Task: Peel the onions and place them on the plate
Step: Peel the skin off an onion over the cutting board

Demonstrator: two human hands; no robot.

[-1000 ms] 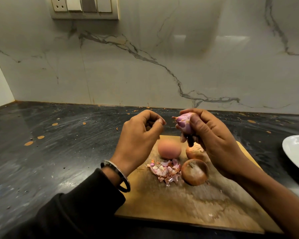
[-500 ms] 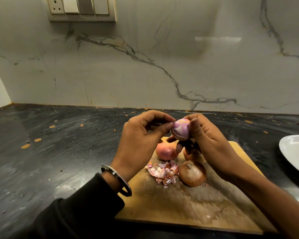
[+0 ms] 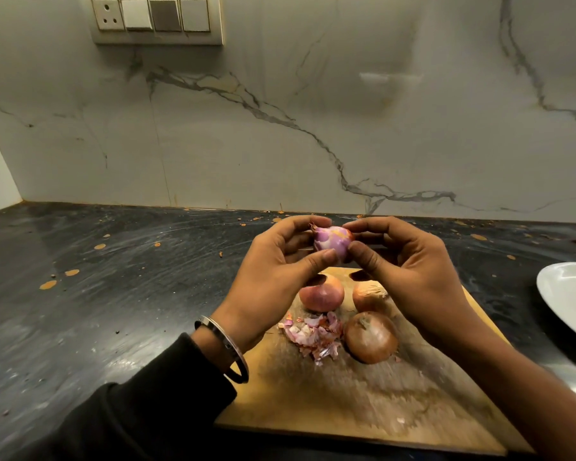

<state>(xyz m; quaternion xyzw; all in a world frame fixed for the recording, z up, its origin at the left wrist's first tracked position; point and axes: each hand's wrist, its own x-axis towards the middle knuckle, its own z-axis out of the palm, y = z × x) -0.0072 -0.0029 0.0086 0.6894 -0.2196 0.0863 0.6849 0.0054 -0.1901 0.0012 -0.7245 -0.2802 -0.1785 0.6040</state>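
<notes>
This is a home kitchen. A dark stone bench [image 3: 113, 294] meets a white marble-veined backsplash [image 3: 313, 128] carrying a socket and switch plate [image 3: 157, 19]. A worn wooden cutting board [image 3: 363, 400] lies on the bench with onions [image 3: 370, 337] and peelings [image 3: 313, 334], a white plate [image 3: 569, 301] beside it.

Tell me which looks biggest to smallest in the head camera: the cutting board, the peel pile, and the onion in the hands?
1. Cutting board, by far the largest.
2. Peel pile.
3. Held onion, slightly smaller than the pile; the two look close, so that order is unsure.
</notes>
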